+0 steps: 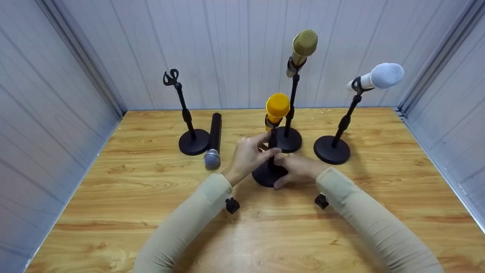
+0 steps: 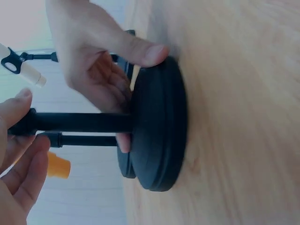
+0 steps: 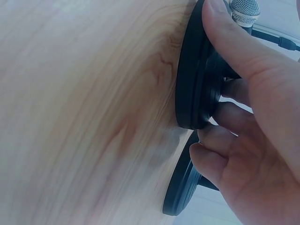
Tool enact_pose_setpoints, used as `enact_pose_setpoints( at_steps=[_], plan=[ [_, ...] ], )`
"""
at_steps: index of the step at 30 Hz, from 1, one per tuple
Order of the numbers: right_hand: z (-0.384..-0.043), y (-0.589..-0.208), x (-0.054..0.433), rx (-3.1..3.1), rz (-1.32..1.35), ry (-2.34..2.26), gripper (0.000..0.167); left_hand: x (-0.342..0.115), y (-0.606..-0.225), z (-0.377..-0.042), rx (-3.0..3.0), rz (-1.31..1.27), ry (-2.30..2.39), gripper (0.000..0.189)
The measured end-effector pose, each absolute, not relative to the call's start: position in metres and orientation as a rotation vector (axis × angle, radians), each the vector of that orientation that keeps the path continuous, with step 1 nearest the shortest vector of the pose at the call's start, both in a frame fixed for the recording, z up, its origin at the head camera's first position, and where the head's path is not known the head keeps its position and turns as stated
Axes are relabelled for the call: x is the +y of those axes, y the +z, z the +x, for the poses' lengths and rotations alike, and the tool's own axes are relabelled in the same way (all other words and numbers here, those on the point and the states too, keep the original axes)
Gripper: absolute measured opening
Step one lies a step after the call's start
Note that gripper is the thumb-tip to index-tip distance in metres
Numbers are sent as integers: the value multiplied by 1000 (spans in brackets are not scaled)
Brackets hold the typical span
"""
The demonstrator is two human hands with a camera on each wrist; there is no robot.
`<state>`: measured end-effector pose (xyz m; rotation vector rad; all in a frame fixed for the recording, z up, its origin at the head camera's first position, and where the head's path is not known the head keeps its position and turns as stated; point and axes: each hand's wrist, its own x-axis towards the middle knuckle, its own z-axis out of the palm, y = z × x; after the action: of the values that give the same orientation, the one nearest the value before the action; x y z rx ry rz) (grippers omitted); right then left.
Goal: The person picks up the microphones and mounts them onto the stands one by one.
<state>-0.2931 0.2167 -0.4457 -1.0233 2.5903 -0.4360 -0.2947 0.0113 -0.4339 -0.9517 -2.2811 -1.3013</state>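
A yellow microphone sits in the clip of a short black microphone stand at the middle of the table. My left hand pinches the stand's pole at its collar, thumb and fingers about it in the left wrist view. Lower down, my right hand grips the round base, thumb on the near edge and fingers curled over the top side. The right wrist view shows that base near the wooden surface. Close behind stands a taller stand with a gold microphone.
To the right, a white microphone rests in another stand. On the left is a stand with a bare clip, and a black microphone lies beside it. Panelled walls border the wooden table.
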Motion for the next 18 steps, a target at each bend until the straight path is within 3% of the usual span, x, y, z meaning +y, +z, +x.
enact_pose_setpoints(
  at_steps=[8,18],
  plan=[
    [-294,-446,215,2567,-1012,-478,82,13,-438,-290,-2305,-894,-1253,35],
    [-294,-447,218,2573,-1030,-470,83,14,-427,-280,-2470,-893,-1093,28]
  ],
)
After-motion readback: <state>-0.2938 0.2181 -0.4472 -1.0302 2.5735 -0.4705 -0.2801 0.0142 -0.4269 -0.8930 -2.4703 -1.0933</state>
